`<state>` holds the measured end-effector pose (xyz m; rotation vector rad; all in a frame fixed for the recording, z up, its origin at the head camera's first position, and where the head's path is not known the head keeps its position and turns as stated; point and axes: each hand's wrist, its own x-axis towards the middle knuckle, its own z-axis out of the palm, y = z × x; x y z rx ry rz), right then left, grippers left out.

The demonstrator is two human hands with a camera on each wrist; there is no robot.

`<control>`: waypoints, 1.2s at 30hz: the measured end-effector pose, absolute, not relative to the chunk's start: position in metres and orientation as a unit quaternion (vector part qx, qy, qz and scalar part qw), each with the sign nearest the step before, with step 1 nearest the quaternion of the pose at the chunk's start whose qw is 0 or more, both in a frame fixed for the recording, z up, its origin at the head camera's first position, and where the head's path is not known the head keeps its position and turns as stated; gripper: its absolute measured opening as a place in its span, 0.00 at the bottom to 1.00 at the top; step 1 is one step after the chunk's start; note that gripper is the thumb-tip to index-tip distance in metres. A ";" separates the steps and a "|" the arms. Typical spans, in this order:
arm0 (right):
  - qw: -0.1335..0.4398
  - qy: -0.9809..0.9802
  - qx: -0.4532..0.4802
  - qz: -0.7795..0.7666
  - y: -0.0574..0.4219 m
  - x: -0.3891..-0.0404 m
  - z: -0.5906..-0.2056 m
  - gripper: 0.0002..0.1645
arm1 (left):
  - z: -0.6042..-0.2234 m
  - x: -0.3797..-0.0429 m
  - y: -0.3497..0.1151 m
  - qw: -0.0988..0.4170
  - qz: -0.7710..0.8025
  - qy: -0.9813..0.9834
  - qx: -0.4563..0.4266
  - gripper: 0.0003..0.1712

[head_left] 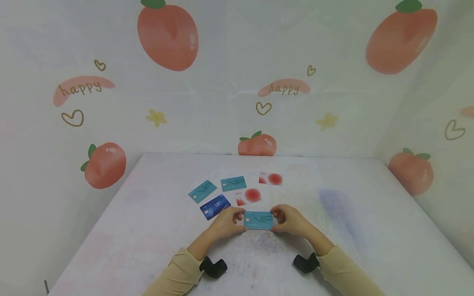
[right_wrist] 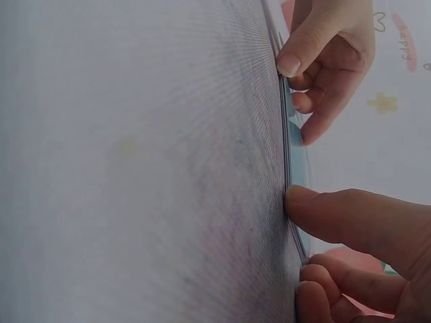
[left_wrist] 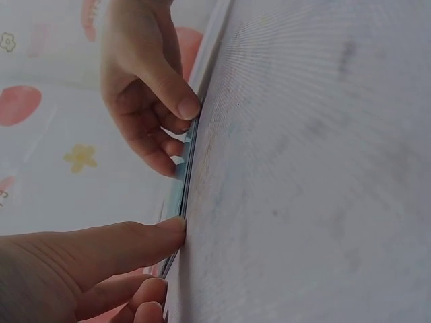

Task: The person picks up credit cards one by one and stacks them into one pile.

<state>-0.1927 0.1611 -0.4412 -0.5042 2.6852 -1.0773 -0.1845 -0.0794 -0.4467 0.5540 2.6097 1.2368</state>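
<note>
A teal VIP card (head_left: pixel 258 220) lies flat near the middle of the table, its long side facing me. Layered edges under it in the wrist views show a thin stack of cards (right_wrist: pixel 285 145). My left hand (head_left: pixel 226 222) pinches the stack's left end, thumb at the near corner and fingers at the far one. At the right end, my right hand (head_left: pixel 290 220) pinches it the same way. The stack sits close on the tabletop in both wrist views.
Beyond the hands lie loose cards: a dark blue VIP card (head_left: pixel 215 207), a tilted teal card (head_left: pixel 202 191), another teal card (head_left: pixel 233 183), and two white-and-red cards (head_left: pixel 249 196). A fruit-printed cloth (head_left: pixel 222 107) hangs behind the white table (head_left: pixel 129 230).
</note>
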 end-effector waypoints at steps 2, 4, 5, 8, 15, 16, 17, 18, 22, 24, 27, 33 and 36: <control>0.102 0.910 -0.172 -0.364 0.161 -0.193 -0.442 0.27 | -0.446 -0.185 -0.079 0.098 0.416 0.884 0.189 0.29; 0.102 0.910 -0.173 -0.363 0.161 -0.193 -0.441 0.27 | -0.446 -0.186 -0.079 0.094 0.413 0.885 0.193 0.29; 0.102 0.910 -0.173 -0.362 0.161 -0.193 -0.441 0.28 | -0.446 -0.186 -0.079 0.091 0.411 0.886 0.195 0.29; 0.102 0.912 -0.172 -0.359 0.161 -0.193 -0.441 0.28 | -0.446 -0.187 -0.079 0.090 0.410 0.887 0.194 0.29; 0.104 0.912 -0.169 -0.358 0.160 -0.192 -0.439 0.28 | -0.447 -0.187 -0.079 0.090 0.412 0.886 0.192 0.29; 0.104 0.912 -0.169 -0.358 0.160 -0.192 -0.439 0.28 | -0.447 -0.187 -0.079 0.090 0.412 0.886 0.192 0.29; 0.105 0.913 -0.169 -0.357 0.160 -0.192 -0.439 0.28 | -0.447 -0.186 -0.079 0.090 0.412 0.886 0.192 0.29; 0.105 0.913 -0.168 -0.357 0.160 -0.192 -0.439 0.28 | -0.446 -0.186 -0.079 0.091 0.412 0.886 0.192 0.29; 0.104 0.913 -0.169 -0.356 0.160 -0.192 -0.439 0.28 | -0.446 -0.186 -0.079 0.095 0.413 0.886 0.189 0.30; 0.104 0.913 -0.170 -0.356 0.160 -0.192 -0.440 0.28 | -0.446 -0.186 -0.079 0.097 0.414 0.885 0.188 0.30; 0.104 0.912 -0.170 -0.358 0.160 -0.192 -0.439 0.28 | -0.447 -0.186 -0.079 0.096 0.414 0.885 0.190 0.30; 0.111 0.913 -0.164 -0.358 0.160 -0.192 -0.439 0.28 | -0.444 -0.185 -0.079 0.099 0.415 0.884 0.189 0.30; 0.114 0.912 -0.161 -0.360 0.161 -0.193 -0.439 0.29 | -0.444 -0.186 -0.079 0.101 0.416 0.884 0.189 0.30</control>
